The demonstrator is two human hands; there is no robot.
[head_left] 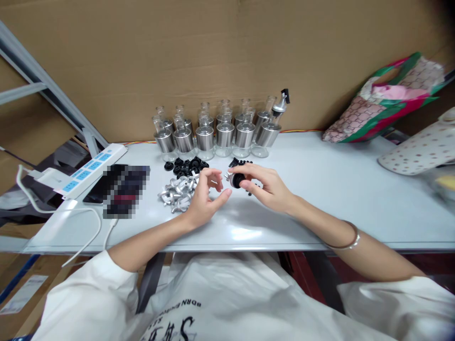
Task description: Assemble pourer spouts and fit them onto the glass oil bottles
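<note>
My right hand (268, 188) pinches a pourer spout (237, 180), silver with a black stopper base, between thumb and fingers above the table. My left hand (209, 196) is just to its left, fingers curved and apart, with nothing in it. Beside and partly behind my left hand lies a heap of silver pourer tops (178, 193). Behind that heap are several black rubber stoppers (185, 166). Small black parts (245, 163) lie beyond my right hand, which partly covers them. Glass bottles with steel sleeves (204, 138) stand in two rows; the front right one bears a fitted pourer (279, 106).
On the left are a white power strip (94, 170), a dark phone-like device (103, 184), a blurred-out item and a white cable (94, 232). At the right, a patterned bag (384, 106) and a spotted white container (419, 149) stand. Cardboard (213, 52) backs the table (337, 199).
</note>
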